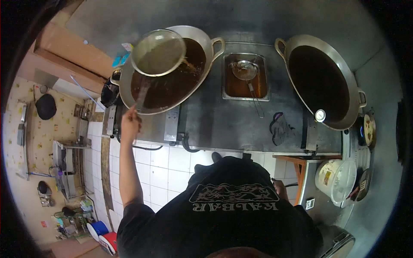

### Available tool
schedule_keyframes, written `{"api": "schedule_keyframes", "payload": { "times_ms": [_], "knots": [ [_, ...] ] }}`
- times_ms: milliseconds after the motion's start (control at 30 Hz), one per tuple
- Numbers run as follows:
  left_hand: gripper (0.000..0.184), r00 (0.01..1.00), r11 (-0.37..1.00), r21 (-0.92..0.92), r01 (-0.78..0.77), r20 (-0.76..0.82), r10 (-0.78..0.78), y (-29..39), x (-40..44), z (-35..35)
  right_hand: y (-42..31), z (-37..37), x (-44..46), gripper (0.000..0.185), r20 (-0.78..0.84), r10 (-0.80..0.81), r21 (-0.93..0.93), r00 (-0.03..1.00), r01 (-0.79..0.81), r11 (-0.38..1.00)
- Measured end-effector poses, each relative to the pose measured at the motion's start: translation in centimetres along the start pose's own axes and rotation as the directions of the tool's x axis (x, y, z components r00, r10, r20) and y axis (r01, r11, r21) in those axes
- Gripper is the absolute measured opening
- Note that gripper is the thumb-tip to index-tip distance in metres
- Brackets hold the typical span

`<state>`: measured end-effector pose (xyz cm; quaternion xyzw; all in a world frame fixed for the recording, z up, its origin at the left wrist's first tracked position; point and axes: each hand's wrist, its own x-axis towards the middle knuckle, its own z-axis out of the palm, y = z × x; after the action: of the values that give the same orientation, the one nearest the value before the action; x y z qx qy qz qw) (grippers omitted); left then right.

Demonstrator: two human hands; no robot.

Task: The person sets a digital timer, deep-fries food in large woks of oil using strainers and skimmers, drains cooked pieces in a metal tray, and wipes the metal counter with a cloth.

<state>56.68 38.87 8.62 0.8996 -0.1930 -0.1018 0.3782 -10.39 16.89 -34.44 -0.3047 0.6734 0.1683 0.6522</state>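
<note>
My left hand (130,124) is closed around the handle of a large round mesh strainer (158,53). The strainer hangs over the left wok (189,32), and motion blurs its handle. Dark brown oil (172,92) fills much of that wok, with light crumbs floating near the strainer's right rim. Low beside my body, my right hand (280,188) shows only in part; its fingers are too hidden to read.
Right of the wok, a steel tray (225,77) holds brown liquid and a small strainer (245,70). A second wok (297,42) of dark oil carries a dial thermometer (320,115). A dark cloth (280,130) lies near the counter's front edge. A white tub (329,178) stands lower right.
</note>
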Motion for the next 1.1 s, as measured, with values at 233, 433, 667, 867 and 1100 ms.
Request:
{"api": "schedule_keyframes", "payload": {
  "times_ms": [233,433,667,867,1100],
  "knots": [
    [0.029,0.935,0.654,0.753,-0.07,-0.18,0.306,-1.7,7.8,-5.0,1.4,1.7,20.8,0.023,0.358,-0.725,-0.469,0.588,0.785,0.405],
    [0.032,0.933,0.546,0.789,-0.283,0.093,0.349,-9.9,13.2,-1.2,-10.2,4.2,-0.5,0.052,-0.065,-0.438,-0.242,0.896,0.412,0.878],
    [0.026,0.965,0.832,0.492,-0.255,0.185,0.186,-4.6,11.2,3.7,-5.2,2.9,1.1,0.042,-0.157,-0.293,-0.24,0.943,0.251,0.938],
    [0.026,0.981,0.983,0.167,-0.082,0.189,0.05,3.0,5.8,5.8,-1.1,2.3,0.2,0.042,-0.051,-0.254,-0.054,0.966,0.251,0.967],
    [0.028,0.96,0.994,0.093,-0.054,0.277,0.026,3.7,4.5,5.3,-3.9,3.1,0.0,0.042,-0.036,-0.286,-0.131,0.958,0.279,0.951]
  ]
}}
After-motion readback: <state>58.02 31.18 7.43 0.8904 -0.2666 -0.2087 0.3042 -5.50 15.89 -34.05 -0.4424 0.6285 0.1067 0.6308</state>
